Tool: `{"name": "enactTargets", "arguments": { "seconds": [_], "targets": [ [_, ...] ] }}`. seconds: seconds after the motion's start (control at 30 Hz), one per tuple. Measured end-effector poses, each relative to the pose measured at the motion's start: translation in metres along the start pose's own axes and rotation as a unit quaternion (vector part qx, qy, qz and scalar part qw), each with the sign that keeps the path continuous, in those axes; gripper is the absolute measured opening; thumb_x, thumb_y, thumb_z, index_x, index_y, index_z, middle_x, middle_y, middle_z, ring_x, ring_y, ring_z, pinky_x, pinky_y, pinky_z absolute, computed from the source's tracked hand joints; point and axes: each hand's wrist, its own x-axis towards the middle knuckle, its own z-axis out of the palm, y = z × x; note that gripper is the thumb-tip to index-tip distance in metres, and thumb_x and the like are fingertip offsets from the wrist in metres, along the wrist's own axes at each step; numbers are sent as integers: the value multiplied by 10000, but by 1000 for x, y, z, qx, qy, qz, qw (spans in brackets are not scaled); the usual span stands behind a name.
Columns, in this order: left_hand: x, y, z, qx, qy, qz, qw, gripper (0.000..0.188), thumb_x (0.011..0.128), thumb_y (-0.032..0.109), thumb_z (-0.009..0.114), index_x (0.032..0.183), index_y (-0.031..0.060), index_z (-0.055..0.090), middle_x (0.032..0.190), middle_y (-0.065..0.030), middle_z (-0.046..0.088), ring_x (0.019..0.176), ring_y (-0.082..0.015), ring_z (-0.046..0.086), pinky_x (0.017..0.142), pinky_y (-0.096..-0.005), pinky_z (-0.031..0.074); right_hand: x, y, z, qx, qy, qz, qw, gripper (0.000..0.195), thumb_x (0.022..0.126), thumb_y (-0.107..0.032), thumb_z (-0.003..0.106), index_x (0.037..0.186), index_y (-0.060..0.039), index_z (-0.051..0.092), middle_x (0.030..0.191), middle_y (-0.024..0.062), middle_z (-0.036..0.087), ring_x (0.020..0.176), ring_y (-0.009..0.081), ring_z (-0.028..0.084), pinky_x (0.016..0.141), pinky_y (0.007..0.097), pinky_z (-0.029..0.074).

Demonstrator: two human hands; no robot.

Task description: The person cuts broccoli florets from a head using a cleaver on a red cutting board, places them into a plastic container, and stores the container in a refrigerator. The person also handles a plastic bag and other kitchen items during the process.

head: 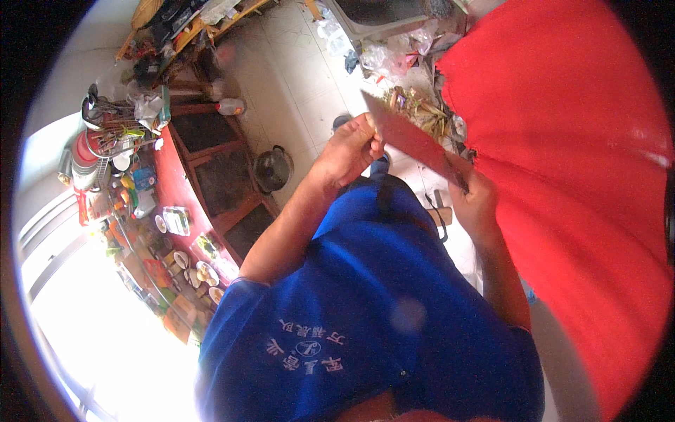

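My right hand [477, 203] grips the near end of a flat, wide blade [408, 138], which looks like a cleaver; its handle is hidden in the fist. Reddish and dark in tone, the blade slants up and left in front of my body. At its far end is my left hand [350, 150], thumb and fingers pinched on a small pale item [371, 124] beside the blade. What that item is cannot be told, nor whether it touches the metal.
A large red cloth [559, 116] hangs at the right. Vegetable scraps [422, 113] and plastic bags [382, 58] lie beyond the blade. A lidded pot [273, 169] and plastic bottle [231, 107] are left of my hands, by a red cabinet [176, 184] bearing dishes and utensils.
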Motion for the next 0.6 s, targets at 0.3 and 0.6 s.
{"name": "enactTargets", "arguments": {
  "seconds": [0.3,0.6],
  "targets": [
    [92,56,-60,9,77,-22,997,301,1004,287,590,1153,25,582,822,4,538,691,-107,461,630,-258,399,91,31,19,-78,-100,210,969,353,976,-247,577,1298,-108,621,1067,212,711,1008,360,700,812,434,557],
    [328,147,-160,195,174,41,964,303,1015,287,572,1096,-1,614,924,-42,636,772,-101,554,689,-229,463,163,47,35,-91,-98,286,949,278,993,-288,579,1223,-162,672,875,178,712,780,342,708,677,439,547]
  ]
}}
